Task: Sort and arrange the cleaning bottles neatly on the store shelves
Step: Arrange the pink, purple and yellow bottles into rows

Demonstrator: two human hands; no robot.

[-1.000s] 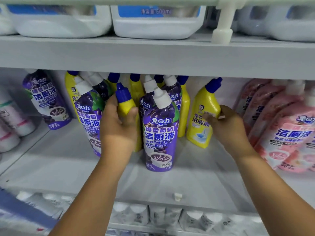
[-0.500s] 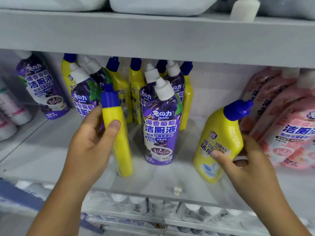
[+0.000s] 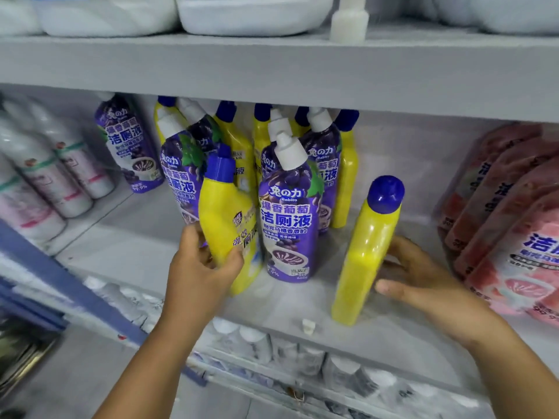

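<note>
Your left hand (image 3: pixel 199 267) holds a yellow bottle (image 3: pixel 225 225) low on its body, tilted off the shelf (image 3: pixel 145 255) beside the purple bottle (image 3: pixel 289 219), likely pulling yellows out of the mixed cluster. Right hand (image 3: pixel 420 276) cups a second yellow (image 3: pixel 367 249), standing near the shelf front; fingers look loose, but blur hides that grip.

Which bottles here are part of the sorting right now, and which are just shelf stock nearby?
In play: left hand gripping a yellow bottle; right hand holding the second yellow bottle; front purple bottle.
Nearby: pink bottles; white jugs.
</note>
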